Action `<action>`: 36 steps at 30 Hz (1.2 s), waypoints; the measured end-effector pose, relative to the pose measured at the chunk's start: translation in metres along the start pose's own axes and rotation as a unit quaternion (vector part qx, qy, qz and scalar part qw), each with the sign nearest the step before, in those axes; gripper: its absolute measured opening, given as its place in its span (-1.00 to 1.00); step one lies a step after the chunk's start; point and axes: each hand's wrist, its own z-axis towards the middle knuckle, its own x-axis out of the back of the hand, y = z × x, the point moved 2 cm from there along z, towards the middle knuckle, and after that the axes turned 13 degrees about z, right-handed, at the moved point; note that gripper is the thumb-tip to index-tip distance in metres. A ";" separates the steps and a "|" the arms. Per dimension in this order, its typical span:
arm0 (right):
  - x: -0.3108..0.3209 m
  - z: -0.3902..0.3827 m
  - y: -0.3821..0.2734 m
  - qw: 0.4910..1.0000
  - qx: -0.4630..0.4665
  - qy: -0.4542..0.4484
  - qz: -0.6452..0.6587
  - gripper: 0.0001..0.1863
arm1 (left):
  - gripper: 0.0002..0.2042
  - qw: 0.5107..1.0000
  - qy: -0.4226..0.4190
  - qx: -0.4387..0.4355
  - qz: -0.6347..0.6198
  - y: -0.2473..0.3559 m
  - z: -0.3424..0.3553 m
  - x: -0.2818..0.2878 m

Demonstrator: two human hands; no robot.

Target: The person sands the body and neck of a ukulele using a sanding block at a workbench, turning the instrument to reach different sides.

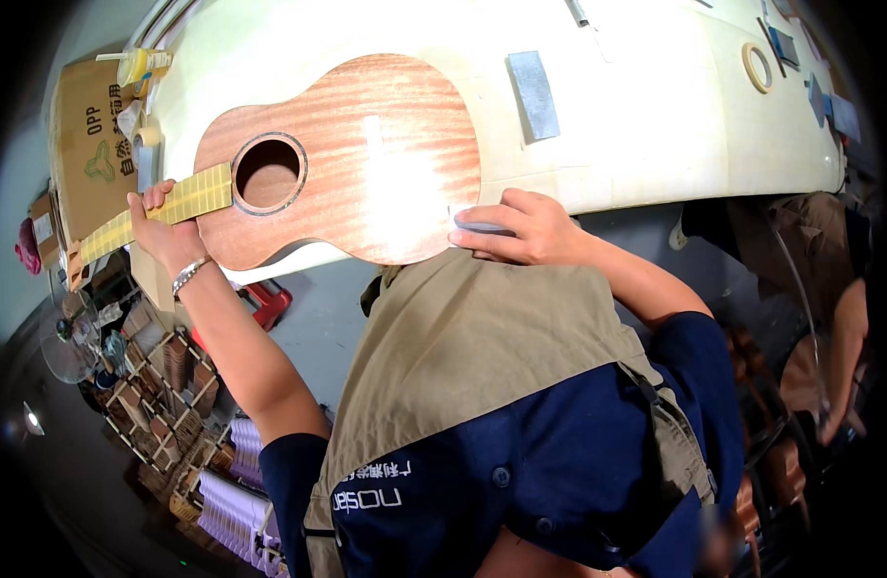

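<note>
Cream-coloured counter (pixel 655 125) is filling the upper part of the view, with a cardboard box (pixel 87 144) and a yellow-capped bottle (pixel 143 65) standing at its left end. Left hand (pixel 169 236) is gripping the neck of a small unfinished guitar-shaped instrument (pixel 357 159); its fingers (pixel 157 196) are wrapped closed around the neck, just left of the masked fingerboard (pixel 173 207). Body is lying flat on the counter, sound hole up, a pale bridge patch showing bare to the right of the hole. No strings, bridge or tuners are showing, so assembly is judged to be well short of finished. Right hand (pixel 525 231) is pressing at the lower edge of the body, its fingers (pixel 482 223) curled over a small pale object that cannot be identified. A grey sanding block (pixel 535 93) and a tape roll (pixel 756 67) are lying well beyond the right fingers. Headstock is hidden behind the left hand.
</note>
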 end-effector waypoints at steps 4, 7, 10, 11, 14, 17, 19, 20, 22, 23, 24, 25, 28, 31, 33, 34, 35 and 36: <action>-0.002 0.012 -0.003 1.000 -0.013 -0.013 0.015 -0.60 | -0.73 0.999 0.038 0.005 0.007 0.001 -0.002 -0.005; -0.002 0.022 -0.007 0.999 -0.025 -0.006 0.039 -0.61 | -0.73 0.999 0.045 0.011 0.015 -0.002 -0.005 -0.002; 0.005 0.006 -0.004 0.997 -0.047 -0.045 0.048 -0.62 | -0.73 0.999 0.046 0.017 0.004 -0.001 0.001 0.002; 0.004 0.012 -0.005 0.997 -0.041 -0.031 0.058 -0.62 | -0.73 0.999 0.045 0.022 0.001 -0.002 0.002 0.003; -0.004 0.026 -0.005 0.996 -0.034 -0.017 0.077 -0.61 | -0.73 0.999 0.040 0.008 0.023 -0.002 -0.001 0.004; 0.005 0.011 -0.004 0.994 -0.061 -0.066 0.065 -0.63 | -0.73 0.998 0.062 0.018 0.016 -0.006 -0.007 -0.002; 0.000 0.014 -0.003 0.995 -0.049 -0.042 0.073 -0.57 | -0.74 0.999 0.047 0.011 0.013 -0.003 -0.001 0.004; -0.002 0.015 -0.004 0.995 -0.046 -0.033 0.076 -0.55 | -0.74 0.999 0.040 0.012 0.011 -0.004 -0.003 0.004; -0.004 0.021 -0.005 0.996 -0.041 -0.031 0.077 -0.56 | -0.75 0.999 0.040 0.011 0.013 -0.005 -0.007 0.002; -0.003 0.025 -0.004 0.996 -0.035 -0.027 0.075 -0.57 | -0.75 0.999 0.037 0.006 0.014 -0.003 -0.007 -0.002; 0.001 0.019 -0.002 0.996 -0.049 -0.036 0.060 -0.59 | -0.75 0.999 0.037 0.007 0.010 -0.003 -0.007 -0.005; 0.008 0.006 -0.001 0.996 -0.064 -0.045 0.045 -0.61 | -0.75 0.999 0.037 0.009 0.005 -0.004 -0.007 -0.007; 0.021 -0.015 0.000 0.996 -0.049 0.017 0.076 -0.65 | -0.76 0.999 0.028 0.011 0.013 0.001 -0.007 0.004; 0.019 -0.007 -0.007 0.990 -0.001 0.044 0.135 -0.62 | -0.75 0.999 0.016 0.028 0.012 -0.004 -0.006 0.008; 0.013 -0.001 -0.007 0.995 0.027 0.016 0.093 -0.62 | -0.75 0.999 0.022 0.029 0.015 -0.003 -0.004 0.009; 0.011 0.001 -0.007 0.997 0.042 0.002 0.072 -0.62 | -0.75 0.999 0.030 0.026 0.020 -0.004 -0.005 0.009; 0.007 -0.001 -0.004 0.996 0.037 0.015 0.080 -0.63 | -0.75 0.999 0.038 0.024 0.026 -0.005 -0.005 0.010; 0.006 0.000 -0.002 0.996 0.031 0.008 0.086 -0.63 | -0.74 0.999 0.039 0.024 0.019 -0.005 -0.005 0.009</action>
